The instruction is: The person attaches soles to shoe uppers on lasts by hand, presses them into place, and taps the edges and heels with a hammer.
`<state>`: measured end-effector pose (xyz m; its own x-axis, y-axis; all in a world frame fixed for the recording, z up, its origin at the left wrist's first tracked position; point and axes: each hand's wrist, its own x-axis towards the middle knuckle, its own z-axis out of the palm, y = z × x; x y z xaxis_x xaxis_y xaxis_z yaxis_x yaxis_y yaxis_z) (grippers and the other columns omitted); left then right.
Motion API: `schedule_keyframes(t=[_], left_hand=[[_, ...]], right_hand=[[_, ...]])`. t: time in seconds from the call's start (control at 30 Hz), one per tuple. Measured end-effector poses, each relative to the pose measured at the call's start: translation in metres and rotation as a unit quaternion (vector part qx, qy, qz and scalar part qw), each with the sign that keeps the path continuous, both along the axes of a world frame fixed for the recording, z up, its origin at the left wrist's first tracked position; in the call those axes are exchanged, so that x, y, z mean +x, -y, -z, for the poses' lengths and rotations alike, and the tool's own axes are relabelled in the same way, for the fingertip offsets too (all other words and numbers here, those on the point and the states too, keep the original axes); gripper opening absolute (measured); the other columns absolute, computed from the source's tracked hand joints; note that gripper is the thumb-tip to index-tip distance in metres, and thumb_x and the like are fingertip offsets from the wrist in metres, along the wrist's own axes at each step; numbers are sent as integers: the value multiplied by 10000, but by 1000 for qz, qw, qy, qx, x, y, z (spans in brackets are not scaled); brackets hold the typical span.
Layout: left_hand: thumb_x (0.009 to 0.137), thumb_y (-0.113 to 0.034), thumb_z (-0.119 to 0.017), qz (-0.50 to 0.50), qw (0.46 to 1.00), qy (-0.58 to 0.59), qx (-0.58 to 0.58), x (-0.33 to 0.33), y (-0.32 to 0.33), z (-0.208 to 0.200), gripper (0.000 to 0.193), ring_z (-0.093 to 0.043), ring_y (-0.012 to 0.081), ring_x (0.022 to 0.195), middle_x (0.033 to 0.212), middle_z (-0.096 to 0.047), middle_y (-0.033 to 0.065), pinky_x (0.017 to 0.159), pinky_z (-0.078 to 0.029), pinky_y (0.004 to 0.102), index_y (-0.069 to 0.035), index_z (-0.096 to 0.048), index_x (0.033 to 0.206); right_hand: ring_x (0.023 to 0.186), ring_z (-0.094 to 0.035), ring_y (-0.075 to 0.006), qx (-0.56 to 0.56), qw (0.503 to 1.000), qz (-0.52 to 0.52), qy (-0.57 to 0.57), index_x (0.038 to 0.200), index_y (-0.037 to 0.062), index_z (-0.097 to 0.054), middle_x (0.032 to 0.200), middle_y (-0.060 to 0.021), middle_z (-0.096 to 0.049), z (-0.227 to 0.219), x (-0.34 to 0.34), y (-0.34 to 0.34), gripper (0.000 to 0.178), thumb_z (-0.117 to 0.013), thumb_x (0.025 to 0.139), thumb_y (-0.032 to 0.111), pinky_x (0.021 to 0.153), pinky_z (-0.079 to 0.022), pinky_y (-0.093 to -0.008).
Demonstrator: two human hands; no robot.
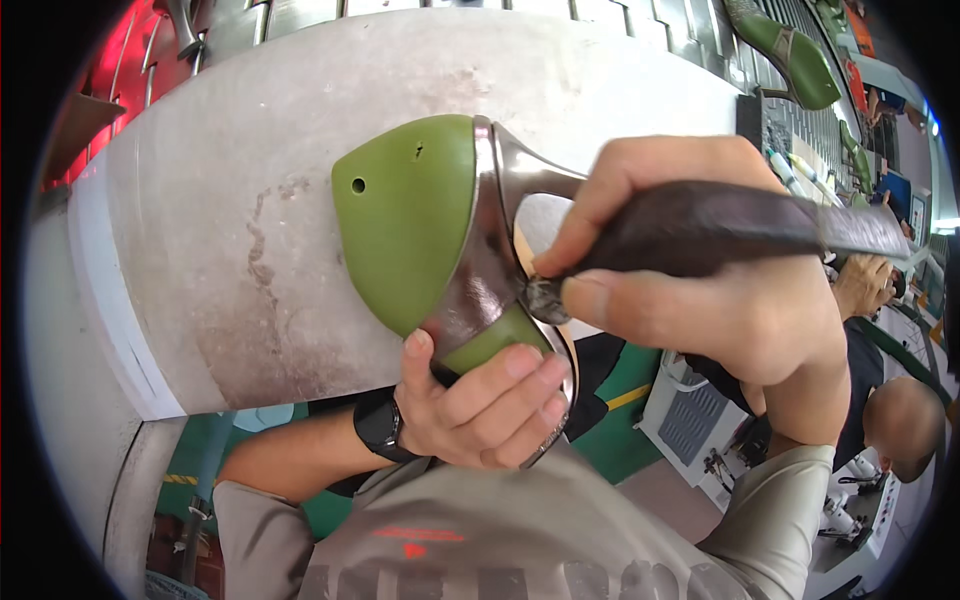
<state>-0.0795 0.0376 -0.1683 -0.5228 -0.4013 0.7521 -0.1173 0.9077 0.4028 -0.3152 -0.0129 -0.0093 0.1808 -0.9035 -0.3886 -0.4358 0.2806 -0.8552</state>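
Mid-job, by the look of it. The green last (405,225) is already dressed: brown metallic upper (480,285) wrapped round it, matching heel (530,165) in place, tan sole (524,252) showing along the edge. The whole shoe is lying on its side, at the near edge of the pale bench (200,230), with its front part held out past that edge over the person's lap. The front is clamped by the left hand (490,405), thumb on one side, fingers wrapped over the other. A long dark tool (700,225) is gripped by the right hand (745,318), thumb and forefinger closed near its grey, lumpy tip (545,298); the tip is set at the upper/sole edge, contact likely. Exact tool type can't be told. Assembly is judged mostly done, with local edge work in hand; how much edge is finished can't be read, since the seam is partly covered by fingers. The far side is hidden, so nothing can be confirmed there.
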Motion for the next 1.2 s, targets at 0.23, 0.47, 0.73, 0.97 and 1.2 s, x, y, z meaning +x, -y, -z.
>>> schedule_keyframes(t=[0.23,0.47,0.73,0.97,1.2], left_hand=[[1004,-237,-663,-35,999,11,-14,-4,4,0,247,-632,169,1258,1274,-695,-35,1233,-261,691,-195,-546,1218],[1022,-154,-626,-2,999,11,-48,-5,6,0,285,-599,309,1293,1320,-647,108,1193,-248,783,-102,-523,1283],[998,-156,-651,-5,1000,9,-8,-3,1,-3,266,-618,222,1266,1263,-674,22,1223,-218,751,-151,-540,1240],[1005,-158,-657,-45,999,-1,-13,-8,1,1,278,-631,205,1272,1288,-692,8,1225,-262,720,-153,-529,1251],[1003,-174,-665,-32,999,13,-11,-5,5,-1,275,-627,197,1281,1295,-684,3,1226,-269,709,-159,-532,1244]], right_hand=[[592,-641,-139,-143,965,217,40,1079,-22,-661,974,-211,-732,4,20,-56,241,-657,967,191,564,-530,-250],[610,-594,-151,-206,939,247,-121,1065,-30,-652,982,-188,-725,12,32,-55,369,-523,1072,315,598,-513,-273],[423,-475,-119,-150,913,370,81,926,-42,-621,882,-252,-724,23,48,-37,335,-542,1027,267,440,-448,-246],[459,-517,-111,-91,955,272,69,911,-27,-680,859,-168,-750,9,33,-5,308,-603,1000,257,444,-414,-227],[408,-443,-106,-103,913,366,148,878,-34,-607,850,-235,-711,25,34,-52,340,-540,1017,269,422,-422,-242]])
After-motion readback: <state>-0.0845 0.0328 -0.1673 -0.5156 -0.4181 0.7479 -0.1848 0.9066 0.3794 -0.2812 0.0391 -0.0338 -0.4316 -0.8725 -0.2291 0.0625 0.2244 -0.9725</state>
